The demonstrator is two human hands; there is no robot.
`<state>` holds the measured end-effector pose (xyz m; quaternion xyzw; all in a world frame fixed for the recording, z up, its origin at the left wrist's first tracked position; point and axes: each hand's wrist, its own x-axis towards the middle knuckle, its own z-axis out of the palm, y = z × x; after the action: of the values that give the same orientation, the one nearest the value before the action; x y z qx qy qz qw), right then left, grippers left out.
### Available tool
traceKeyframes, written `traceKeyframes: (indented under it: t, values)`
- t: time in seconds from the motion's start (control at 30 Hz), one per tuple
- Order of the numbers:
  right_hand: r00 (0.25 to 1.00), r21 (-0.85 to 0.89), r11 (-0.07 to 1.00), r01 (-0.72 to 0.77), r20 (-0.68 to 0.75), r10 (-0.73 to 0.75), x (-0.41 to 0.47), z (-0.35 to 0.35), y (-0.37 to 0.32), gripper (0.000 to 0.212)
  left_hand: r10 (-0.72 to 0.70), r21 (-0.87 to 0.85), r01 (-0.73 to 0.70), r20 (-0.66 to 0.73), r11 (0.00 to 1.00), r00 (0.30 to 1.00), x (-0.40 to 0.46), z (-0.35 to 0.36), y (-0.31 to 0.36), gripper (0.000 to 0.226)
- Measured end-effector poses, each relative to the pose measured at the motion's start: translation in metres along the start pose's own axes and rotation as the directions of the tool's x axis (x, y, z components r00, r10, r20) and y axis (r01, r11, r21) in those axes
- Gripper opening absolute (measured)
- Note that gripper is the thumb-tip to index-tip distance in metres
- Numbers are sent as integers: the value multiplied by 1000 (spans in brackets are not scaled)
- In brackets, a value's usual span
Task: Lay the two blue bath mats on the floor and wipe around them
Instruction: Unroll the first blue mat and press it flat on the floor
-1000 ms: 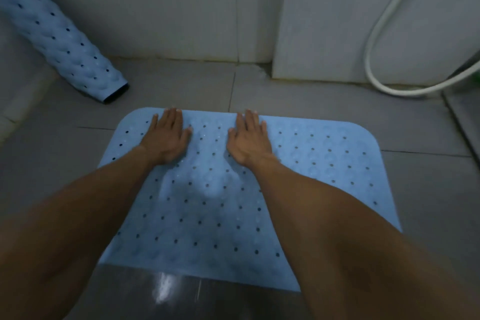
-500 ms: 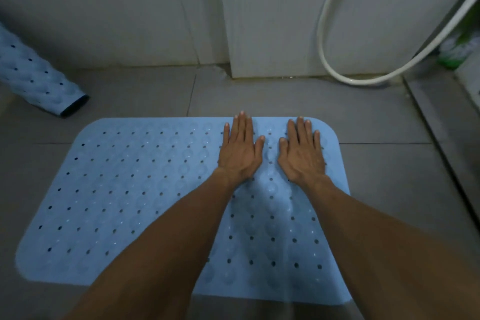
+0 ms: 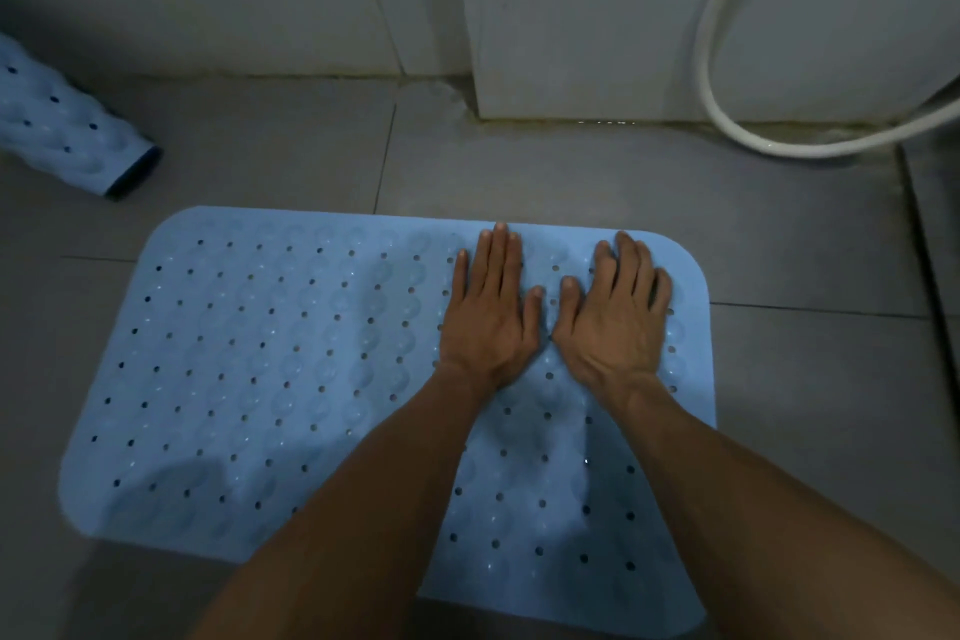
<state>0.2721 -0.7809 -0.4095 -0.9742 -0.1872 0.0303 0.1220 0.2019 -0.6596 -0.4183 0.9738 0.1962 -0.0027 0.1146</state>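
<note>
A light blue bath mat [image 3: 270, 369] with rows of small holes lies flat on the grey tiled floor. My left hand [image 3: 488, 312] presses palm down on its far right part, fingers together. Beside it, my right hand [image 3: 618, 317] also lies palm down near the mat's far right corner, fingers slightly spread. Neither hand holds anything. A second blue mat [image 3: 62, 125], still rolled into a tube, leans at the far left, its lower end on the floor.
White tiled walls [image 3: 571, 16] rise just beyond the mat. A white hose [image 3: 727, 120] loops down the wall at the right and touches the floor. A raised ledge [image 3: 930, 234] runs along the right edge. Bare grey floor tiles [image 3: 519, 161] surround the mat.
Both hands have slid from the mat's left middle to its far right end, staying flat on it. The mat lies in the same place; the view has shifted right.
</note>
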Motion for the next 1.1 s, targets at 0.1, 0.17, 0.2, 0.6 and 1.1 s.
traceKeyframes:
  t: [0.1, 0.17, 0.2, 0.6, 1.1]
  values:
    - [1000, 3, 1000, 19, 12, -19, 0, 0, 2, 65, -4, -1, 4, 6, 1000, 1000, 1, -1, 1, 65]
    - [999, -9, 1000, 30, 22, -30, 0, 0, 2, 66, -1, -8, 1, 10, 1000, 1000, 1, -3, 2, 64]
    - [999, -12, 999, 30, 28, -30, 1, 0, 2, 67, 0, -15, 0, 17, 1000, 1000, 2, -3, 1, 64]
    - [997, -52, 998, 45, 63, -42, 4, -2, 1, 67, -24, 7, 23, 60, 1000, 998, 3, -10, 5, 63]
    - [998, -26, 998, 61, 5, -61, 1, 6, 3, 67, -3, -4, 4, 27, 1000, 1000, 0, -2, 0, 64]
